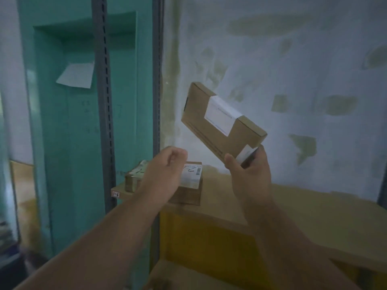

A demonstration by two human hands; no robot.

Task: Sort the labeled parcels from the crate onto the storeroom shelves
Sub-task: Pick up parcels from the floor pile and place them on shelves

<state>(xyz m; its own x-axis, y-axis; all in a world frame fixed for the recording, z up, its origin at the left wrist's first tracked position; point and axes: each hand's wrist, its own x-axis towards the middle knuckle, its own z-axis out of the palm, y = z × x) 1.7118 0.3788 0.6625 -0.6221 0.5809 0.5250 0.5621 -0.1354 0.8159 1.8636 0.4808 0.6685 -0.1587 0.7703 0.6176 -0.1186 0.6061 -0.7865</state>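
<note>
Parcel held up above the shelf

The right hand point(248, 171) is gripping a flat labeled cardboard parcel point(222, 122) by its lower corner, tilting it in the air. The left hand point(165, 166), fingers loosely curled and holding nothing, is hovering over two parcels point(188, 185) lying on the wooden shelf point(293, 206).

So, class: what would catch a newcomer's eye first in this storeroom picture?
First, the flat cardboard parcel with a white label, held up tilted against the patchy wall by the right hand at its lower corner. Next, the left hand, loosely curled and holding nothing, in front of two labelled boxes on the shelf tagged 1-6.
</note>
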